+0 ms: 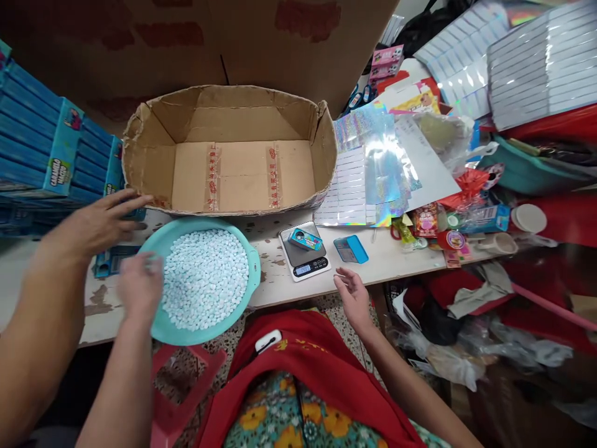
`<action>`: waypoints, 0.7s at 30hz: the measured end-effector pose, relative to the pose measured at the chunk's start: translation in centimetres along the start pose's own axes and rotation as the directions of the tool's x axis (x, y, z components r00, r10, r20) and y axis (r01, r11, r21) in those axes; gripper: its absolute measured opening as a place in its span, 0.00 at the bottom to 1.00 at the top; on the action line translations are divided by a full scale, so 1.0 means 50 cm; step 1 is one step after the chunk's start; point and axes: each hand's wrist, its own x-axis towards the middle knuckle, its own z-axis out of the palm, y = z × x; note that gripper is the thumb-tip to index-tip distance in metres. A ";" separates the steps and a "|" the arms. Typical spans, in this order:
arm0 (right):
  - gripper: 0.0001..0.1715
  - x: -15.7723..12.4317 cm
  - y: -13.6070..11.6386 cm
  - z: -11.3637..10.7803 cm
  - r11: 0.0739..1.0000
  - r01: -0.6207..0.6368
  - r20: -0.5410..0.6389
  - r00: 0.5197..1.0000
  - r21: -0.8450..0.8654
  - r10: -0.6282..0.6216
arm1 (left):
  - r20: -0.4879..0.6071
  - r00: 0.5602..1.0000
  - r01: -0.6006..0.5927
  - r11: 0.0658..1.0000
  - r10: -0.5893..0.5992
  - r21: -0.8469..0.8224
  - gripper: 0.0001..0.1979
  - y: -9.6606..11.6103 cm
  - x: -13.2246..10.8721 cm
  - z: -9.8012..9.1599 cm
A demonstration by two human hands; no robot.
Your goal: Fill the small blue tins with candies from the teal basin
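Observation:
My left hand [141, 285], blurred by motion, is over the left rim of a turquoise basin [255, 274]. Its fingers look closed around something small and pale that I cannot make out. Many small pale candies [205, 280] lie in the basin. My right hand [354, 298] is open at the table's front edge, with nothing in it. Near it is a digital scale [311, 269] with a small blue box [305, 239] on its plate. Right of the scale lies a blue case [351, 249] with a bright blue part. Another person's hand [88, 227] reaches in from the left.
Behind the basin stands a cut-down cardboard box [242, 177]. Stacks of blue boxes [60, 149] rise at the left. Shiny holographic sheets [373, 162], packets [426, 221] and a white cup [529, 219] crowd the right. A pink stool [181, 398] is below the table.

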 end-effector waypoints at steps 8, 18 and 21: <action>0.23 0.016 -0.002 0.004 0.999 -0.011 0.062 0.998 0.049 0.008 | 0.214 0.965 -0.198 0.959 0.153 0.205 0.14 0.133 -0.023 0.134; 0.25 0.045 0.000 -0.007 0.997 -0.020 0.106 0.994 0.078 0.012 | 0.327 0.933 0.342 0.658 -0.151 -0.671 0.12 0.152 -0.045 0.090; 0.25 0.052 -0.004 -0.004 0.997 -0.010 0.136 0.991 0.076 -0.001 | 0.339 0.934 0.314 0.706 -0.111 -0.634 0.09 0.197 -0.031 0.098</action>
